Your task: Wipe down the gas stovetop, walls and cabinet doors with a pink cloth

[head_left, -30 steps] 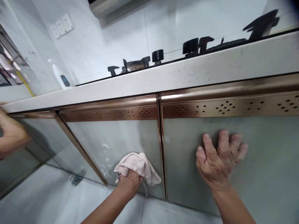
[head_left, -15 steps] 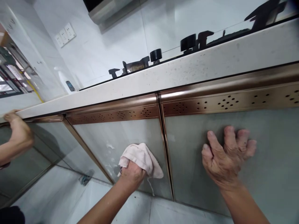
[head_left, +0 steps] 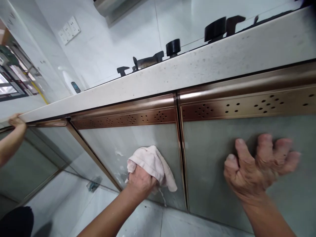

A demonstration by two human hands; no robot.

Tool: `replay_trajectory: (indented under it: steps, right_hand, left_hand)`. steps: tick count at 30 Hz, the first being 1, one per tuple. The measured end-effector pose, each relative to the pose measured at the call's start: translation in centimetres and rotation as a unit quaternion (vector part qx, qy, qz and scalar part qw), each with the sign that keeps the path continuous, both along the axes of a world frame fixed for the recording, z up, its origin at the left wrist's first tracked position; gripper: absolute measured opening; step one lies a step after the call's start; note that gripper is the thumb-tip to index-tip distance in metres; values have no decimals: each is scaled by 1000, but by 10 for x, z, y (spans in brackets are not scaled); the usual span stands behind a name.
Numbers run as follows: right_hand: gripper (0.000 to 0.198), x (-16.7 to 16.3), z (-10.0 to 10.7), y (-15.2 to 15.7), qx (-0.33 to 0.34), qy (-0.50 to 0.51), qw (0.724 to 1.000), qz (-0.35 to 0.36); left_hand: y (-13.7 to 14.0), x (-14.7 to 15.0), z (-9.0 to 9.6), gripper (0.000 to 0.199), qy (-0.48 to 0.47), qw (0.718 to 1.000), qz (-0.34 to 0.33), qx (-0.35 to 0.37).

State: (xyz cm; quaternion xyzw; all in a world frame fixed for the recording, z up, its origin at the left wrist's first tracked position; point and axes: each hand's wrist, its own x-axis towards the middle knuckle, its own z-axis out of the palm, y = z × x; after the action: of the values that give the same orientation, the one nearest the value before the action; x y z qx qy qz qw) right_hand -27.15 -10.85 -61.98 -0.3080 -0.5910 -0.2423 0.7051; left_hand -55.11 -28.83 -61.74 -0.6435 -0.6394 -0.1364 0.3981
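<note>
My left hand [head_left: 142, 180] is closed on a pinkish-white cloth [head_left: 149, 161] and presses it against the left cabinet door [head_left: 103, 141], a grey-green panel in a bronze frame. Whitish foam smears [head_left: 118, 153] mark that panel just left of the cloth. A loose thread hangs from the cloth's lower edge. Against the right cabinet door [head_left: 204, 158], my right hand [head_left: 259, 168] rests with fingers spread and nothing held. Above both doors run bronze strips [head_left: 123, 119] pierced with small holes.
A white countertop edge [head_left: 148, 82] carries a gas stove with black knobs [head_left: 173, 47]. A white bottle [head_left: 70, 82] stands at the back left. At far left, another person's hand [head_left: 17, 121] touches the counter edge. Pale floor tiles [head_left: 145, 219] lie below.
The view has shifted and come slightly nearer the doors. My left hand keeps the cloth on the panel, and my right hand stays spread on its door. The other person's arm has drawn left.
</note>
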Motion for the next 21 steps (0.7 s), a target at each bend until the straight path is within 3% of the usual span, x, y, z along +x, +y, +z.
replay_trajectory:
  steps: [4,8,12,21]
  right_hand:
    - [60,0,0,2,1,4,1000,-1]
    - [61,2,-1,2,0,-1,1000,2]
    - [61,3,-1,2,1,-7,1000,7]
    - [61,2,-2,3,4,-8,1000,0]
  left_hand:
    - [-1,5,4,43,51,997,-34,45]
    - [-3,6,6,40,51,997,-56,35]
    - [-3,5,13,46,24,999,-7,44]
    - [-4,8,3,40,50,998,-39,21]
